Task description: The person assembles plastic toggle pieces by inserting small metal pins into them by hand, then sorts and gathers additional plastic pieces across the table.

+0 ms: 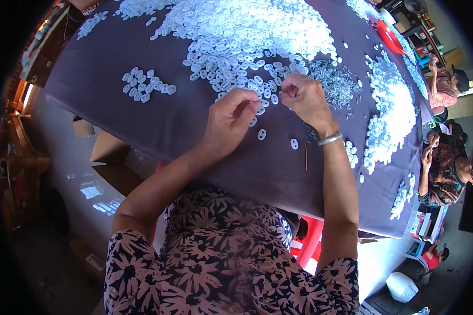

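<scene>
across the dark tabletop (105, 94), a small white cluster (142, 86) looks done, a huge heap (236, 37) remains, and left grip (231, 118) and right grip (306, 100) curl closed, on what i cannot tell.

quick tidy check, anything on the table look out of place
Nothing looks clearly damaged. One mild oddity: a thin straight tan stick lies alone on the dark purple cloth, just left of the right forearm, unlike the heaped white oval two-holed pieces and small slender grey pins.
</scene>
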A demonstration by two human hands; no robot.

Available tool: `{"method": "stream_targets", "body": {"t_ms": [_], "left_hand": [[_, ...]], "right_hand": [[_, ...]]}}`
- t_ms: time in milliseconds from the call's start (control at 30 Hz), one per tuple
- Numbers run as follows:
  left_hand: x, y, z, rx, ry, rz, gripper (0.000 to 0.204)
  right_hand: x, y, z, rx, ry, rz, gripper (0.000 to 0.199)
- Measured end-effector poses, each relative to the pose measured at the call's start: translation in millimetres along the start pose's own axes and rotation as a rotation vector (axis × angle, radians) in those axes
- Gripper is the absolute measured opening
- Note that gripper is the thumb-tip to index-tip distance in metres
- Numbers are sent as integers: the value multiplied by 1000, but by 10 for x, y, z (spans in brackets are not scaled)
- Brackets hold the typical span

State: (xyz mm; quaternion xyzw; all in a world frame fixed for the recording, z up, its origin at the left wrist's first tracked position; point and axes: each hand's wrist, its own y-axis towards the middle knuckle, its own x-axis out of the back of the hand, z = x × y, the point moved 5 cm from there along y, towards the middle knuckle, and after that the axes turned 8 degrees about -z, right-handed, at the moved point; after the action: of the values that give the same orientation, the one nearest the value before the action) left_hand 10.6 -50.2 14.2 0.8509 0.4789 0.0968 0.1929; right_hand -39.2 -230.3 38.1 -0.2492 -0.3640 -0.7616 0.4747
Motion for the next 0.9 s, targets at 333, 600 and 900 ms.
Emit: {"method": "stream_targets", "body": {"t_ms": [333,600,900], "left_hand": [[-236,-15,-87,197,54,201,51],[-325,-9,63,157,24,101,48],[-226,-17,72,137,-61,70,37]], "right_hand": [[18,-434,180,-261,690,-86,11],[-127,-537,138,-291,936,-192,9],[-162,-562,176,-303,814,-194,5]]}}
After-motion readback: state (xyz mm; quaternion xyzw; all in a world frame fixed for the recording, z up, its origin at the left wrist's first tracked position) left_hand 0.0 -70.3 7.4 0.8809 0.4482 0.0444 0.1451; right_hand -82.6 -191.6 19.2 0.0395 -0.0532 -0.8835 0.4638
